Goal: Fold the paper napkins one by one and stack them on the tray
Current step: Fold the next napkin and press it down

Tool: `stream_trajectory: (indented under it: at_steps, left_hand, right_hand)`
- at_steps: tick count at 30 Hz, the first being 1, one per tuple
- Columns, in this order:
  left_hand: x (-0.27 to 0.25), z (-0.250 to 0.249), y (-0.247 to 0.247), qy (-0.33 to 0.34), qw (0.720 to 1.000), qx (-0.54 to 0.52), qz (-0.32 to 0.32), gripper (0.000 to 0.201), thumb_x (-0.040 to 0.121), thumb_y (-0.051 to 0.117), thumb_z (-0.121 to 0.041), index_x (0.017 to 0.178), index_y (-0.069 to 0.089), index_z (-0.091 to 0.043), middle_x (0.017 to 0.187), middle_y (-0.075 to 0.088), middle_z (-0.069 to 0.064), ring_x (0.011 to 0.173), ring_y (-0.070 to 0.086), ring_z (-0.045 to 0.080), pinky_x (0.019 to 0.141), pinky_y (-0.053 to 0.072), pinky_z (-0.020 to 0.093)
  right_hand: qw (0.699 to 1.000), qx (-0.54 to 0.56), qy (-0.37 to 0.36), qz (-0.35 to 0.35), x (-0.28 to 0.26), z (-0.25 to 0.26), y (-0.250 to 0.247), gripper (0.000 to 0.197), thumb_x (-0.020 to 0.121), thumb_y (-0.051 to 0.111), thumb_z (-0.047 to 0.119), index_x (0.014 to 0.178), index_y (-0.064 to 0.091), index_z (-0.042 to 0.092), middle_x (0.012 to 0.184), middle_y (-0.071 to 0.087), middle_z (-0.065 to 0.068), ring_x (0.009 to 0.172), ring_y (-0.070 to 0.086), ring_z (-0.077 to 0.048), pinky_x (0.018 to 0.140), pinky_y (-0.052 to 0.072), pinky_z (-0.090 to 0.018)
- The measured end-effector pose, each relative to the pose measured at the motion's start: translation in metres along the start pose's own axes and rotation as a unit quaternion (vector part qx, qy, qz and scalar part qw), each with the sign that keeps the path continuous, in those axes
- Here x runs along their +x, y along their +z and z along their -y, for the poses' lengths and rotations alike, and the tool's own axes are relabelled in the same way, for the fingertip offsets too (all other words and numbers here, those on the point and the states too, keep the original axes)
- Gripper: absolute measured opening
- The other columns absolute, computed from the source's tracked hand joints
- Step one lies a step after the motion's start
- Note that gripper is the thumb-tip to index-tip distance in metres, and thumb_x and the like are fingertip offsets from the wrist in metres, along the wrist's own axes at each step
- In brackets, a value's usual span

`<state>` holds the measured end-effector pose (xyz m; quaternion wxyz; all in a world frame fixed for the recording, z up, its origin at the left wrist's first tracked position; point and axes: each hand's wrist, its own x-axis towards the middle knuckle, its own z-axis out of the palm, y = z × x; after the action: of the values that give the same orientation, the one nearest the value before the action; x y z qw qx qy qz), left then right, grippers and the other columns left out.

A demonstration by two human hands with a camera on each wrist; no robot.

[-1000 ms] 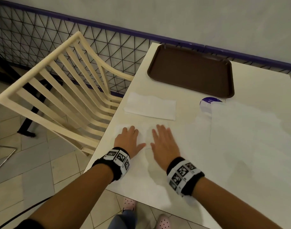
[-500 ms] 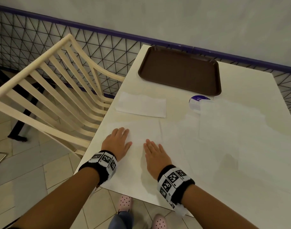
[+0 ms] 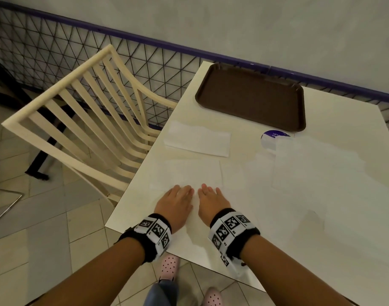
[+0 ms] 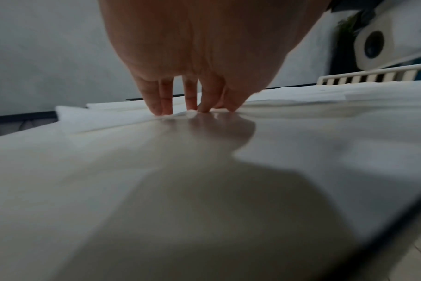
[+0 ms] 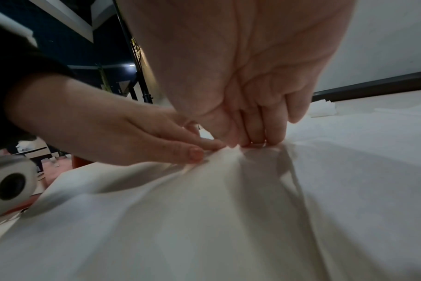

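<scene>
Napkin (image 3: 189,175) under hands (both flat)

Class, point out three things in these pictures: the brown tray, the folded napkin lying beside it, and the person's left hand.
brown tray (image 3: 251,96), head view, bare middle of its floor.
folded napkin (image 3: 198,139), head view, centre of its top layer.
left hand (image 3: 174,203), head view, back of the hand.

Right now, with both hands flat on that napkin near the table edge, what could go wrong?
1. The napkin under the left hand and right hand is thin and already puckers at the fingers; it might tear or crease crookedly.
2. It lies close to the table's near edge, so a pull could slide it off.
3. Loose napkins lie beside it and could get dragged along.
</scene>
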<state>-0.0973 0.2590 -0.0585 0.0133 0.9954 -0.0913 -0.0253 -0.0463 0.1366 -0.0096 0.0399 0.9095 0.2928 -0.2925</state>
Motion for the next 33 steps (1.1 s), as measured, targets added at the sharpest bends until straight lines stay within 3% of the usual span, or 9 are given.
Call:
stream_trajectory:
  at_steps: [6, 9, 13, 16, 20, 24, 29, 31, 33]
  left_hand:
    - [-0.026, 0.029, -0.007, -0.113, 0.993, -0.011, 0.013, 0.048, 0.082, 0.034, -0.031, 0.099, 0.073, -0.009, 0.1, 0.07, 0.001, 0.084, 0.068, 0.024, 0.069, 0.057, 0.03]
    - [-0.042, 0.043, -0.009, -0.169, 0.985, 0.013, 0.02, 0.039, 0.084, 0.043, -0.03, 0.101, 0.071, -0.008, 0.102, 0.07, 0.003, 0.086, 0.068, 0.026, 0.072, 0.057, 0.035]
    - [-0.038, 0.053, -0.017, -0.216, 0.975, 0.023, 0.04, 0.041, 0.085, 0.059, -0.029, 0.117, 0.061, -0.003, 0.117, 0.062, 0.008, 0.107, 0.059, 0.031, 0.098, 0.043, 0.042]
    - [-0.019, 0.041, -0.037, -0.162, 0.984, 0.044, 0.053, 0.058, 0.069, 0.076, -0.036, 0.112, 0.064, 0.001, 0.114, 0.064, 0.014, 0.103, 0.062, 0.032, 0.094, 0.048, 0.041]
    - [0.013, 0.027, -0.045, -0.071, 0.986, 0.03, 0.148, 0.063, 0.096, 0.041, -0.034, 0.148, 0.015, -0.011, 0.157, 0.007, 0.005, 0.145, 0.009, 0.023, 0.117, 0.012, 0.032]
    - [0.035, 0.024, -0.046, -0.077, 0.98, 0.0, 0.183, 0.059, 0.094, 0.044, -0.02, 0.147, 0.017, -0.017, 0.15, 0.021, 0.004, 0.135, 0.027, 0.023, 0.1, 0.04, 0.033]
    - [0.043, 0.018, -0.044, -0.049, 0.977, 0.072, 0.193, 0.05, 0.098, 0.032, -0.007, 0.145, 0.017, -0.009, 0.142, 0.026, 0.012, 0.127, 0.034, 0.028, 0.09, 0.046, 0.032]
    - [0.045, 0.018, -0.041, -0.044, 0.978, 0.075, 0.191, 0.051, 0.096, 0.034, -0.005, 0.144, 0.018, -0.006, 0.14, 0.028, 0.014, 0.124, 0.037, 0.028, 0.089, 0.047, 0.031]
    - [0.044, 0.018, -0.042, -0.036, 0.979, 0.075, 0.185, 0.049, 0.096, 0.033, -0.004, 0.144, 0.021, -0.005, 0.138, 0.032, 0.014, 0.121, 0.04, 0.028, 0.087, 0.047, 0.031]
  right_hand:
    - [1.0, -0.028, -0.004, 0.009, 0.001, 0.0, -0.001, 0.056, 0.096, 0.027, 0.009, 0.149, 0.009, 0.002, 0.158, 0.001, -0.012, 0.146, 0.009, -0.023, 0.121, 0.004, -0.036]
    - [0.999, -0.05, -0.014, 0.011, 0.002, -0.001, -0.003, 0.055, 0.097, 0.027, 0.008, 0.148, 0.01, 0.002, 0.158, 0.002, -0.012, 0.146, 0.011, -0.023, 0.121, 0.005, -0.036]
    - [0.995, -0.094, -0.03, 0.004, 0.004, 0.0, -0.007, 0.048, 0.097, 0.028, 0.009, 0.144, 0.024, 0.001, 0.154, 0.019, -0.014, 0.141, 0.024, -0.026, 0.121, 0.008, -0.038]
    - [0.993, -0.107, -0.039, -0.019, 0.009, 0.0, -0.011, 0.037, 0.096, 0.034, 0.008, 0.13, 0.045, 0.002, 0.139, 0.043, -0.013, 0.128, 0.043, -0.026, 0.119, 0.015, -0.037]
    - [0.99, -0.118, -0.053, -0.049, 0.015, -0.003, -0.024, 0.028, 0.096, 0.039, 0.008, 0.119, 0.055, 0.002, 0.127, 0.055, -0.015, 0.122, 0.05, -0.028, 0.116, 0.018, -0.034]
    - [0.989, -0.101, -0.076, -0.073, 0.022, -0.007, -0.028, 0.032, 0.099, 0.038, 0.019, 0.123, 0.052, 0.004, 0.127, 0.055, -0.013, 0.12, 0.05, -0.027, 0.11, 0.025, -0.031]
    - [0.984, -0.114, -0.102, -0.093, 0.022, -0.006, -0.022, 0.036, 0.097, 0.04, 0.016, 0.13, 0.046, 0.002, 0.118, 0.057, -0.014, 0.109, 0.055, -0.029, 0.096, 0.039, -0.035]
    - [0.974, -0.161, -0.101, -0.124, 0.021, -0.001, -0.023, 0.033, 0.078, 0.069, 0.023, 0.107, 0.066, 0.007, 0.088, 0.067, -0.007, 0.078, 0.065, -0.019, 0.07, 0.05, -0.024]
    - [0.977, -0.122, -0.088, -0.154, 0.031, -0.003, -0.019, 0.038, 0.033, 0.09, 0.031, 0.064, 0.074, 0.015, 0.048, 0.058, 0.0, 0.038, 0.054, -0.013, 0.042, 0.041, -0.013]
